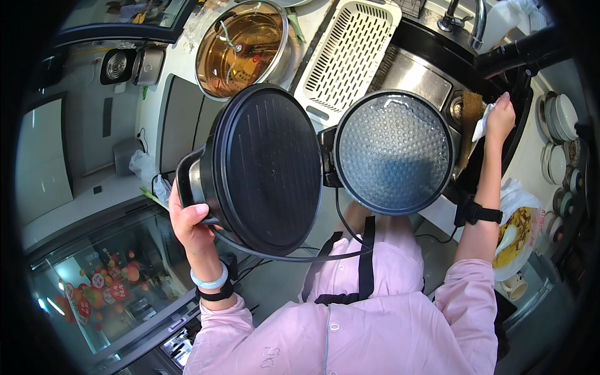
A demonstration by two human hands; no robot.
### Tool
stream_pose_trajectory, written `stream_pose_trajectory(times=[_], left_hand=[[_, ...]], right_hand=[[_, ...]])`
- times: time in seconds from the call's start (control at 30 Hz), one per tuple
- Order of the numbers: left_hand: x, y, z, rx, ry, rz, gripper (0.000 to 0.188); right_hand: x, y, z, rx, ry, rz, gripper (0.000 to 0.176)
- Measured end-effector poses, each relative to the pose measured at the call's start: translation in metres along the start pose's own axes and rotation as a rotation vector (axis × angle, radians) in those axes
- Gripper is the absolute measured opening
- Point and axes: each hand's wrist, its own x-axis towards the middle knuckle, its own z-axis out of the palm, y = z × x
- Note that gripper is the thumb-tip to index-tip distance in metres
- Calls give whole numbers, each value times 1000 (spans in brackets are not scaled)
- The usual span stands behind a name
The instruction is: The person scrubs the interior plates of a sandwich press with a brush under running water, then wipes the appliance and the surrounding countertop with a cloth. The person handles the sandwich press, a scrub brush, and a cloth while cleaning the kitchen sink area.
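An electric griddle pan hangs unfolded over the sink edge. My left hand [192, 220] grips the handle of its black ridged half [272, 168], the thumb on top. A hinge joins that half to a round dimpled plate [393, 152], which looks wet and glossy. My right hand [499, 117], at the right of the sink, is closed on a white cloth or tissue [483, 123]. Beside it stands a brown scrubbing pad or cloth [470, 117]; whether my hand touches it is unclear. A black power cord [349, 225] hangs in front of my body.
A white slotted drain basket [349, 56] lies over the sink's left side, near a faucet [478, 28]. A glass-lidded pot [241, 49] stands on the counter. To the right are stacked plates [565, 117] and a plastic bag with yellow food and a spoon [515, 234].
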Motion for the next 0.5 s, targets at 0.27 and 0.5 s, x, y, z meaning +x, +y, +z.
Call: stream_pose_trajectory(times=[0.27, 0.5], left_hand=[[1, -2, -4, -6, -17, 28, 62], [1, 0, -5, -35, -89, 13, 61]], right_hand=[[-5, 24, 2, 93, -115, 38, 42], [-35, 72, 13, -39, -665, -59, 25]])
